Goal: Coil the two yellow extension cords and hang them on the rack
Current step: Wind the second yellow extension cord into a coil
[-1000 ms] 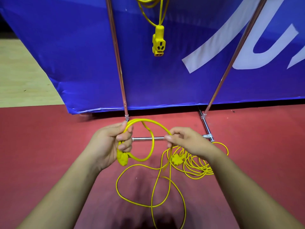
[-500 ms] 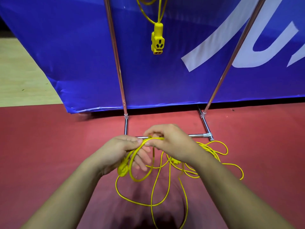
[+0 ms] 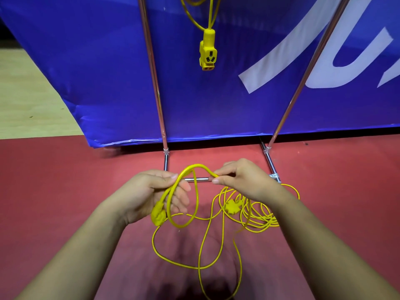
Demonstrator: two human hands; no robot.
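Observation:
One yellow extension cord (image 3: 207, 50) hangs from the top of the metal rack (image 3: 154, 83), its socket end dangling in front of the blue banner. The second yellow cord (image 3: 255, 215) lies in loose loops on the red floor below my hands. My left hand (image 3: 151, 193) holds a small coil of this cord under the thumb, with the yellow plug (image 3: 158, 215) hanging by the palm. My right hand (image 3: 240, 180) pinches the cord just to the right, and a short arch of cord spans the two hands. A yellow socket block (image 3: 231, 207) lies among the floor loops.
A blue banner (image 3: 97, 72) with white lettering stands behind the rack. The rack's base bars (image 3: 271, 167) rest on the red floor (image 3: 54, 191) close to my hands. Pale wooden flooring (image 3: 23, 100) shows at the far left.
My hands came together over the coil half a second ago and have now drawn apart again. A new arch of cord runs between them, and the floor loops have shifted.

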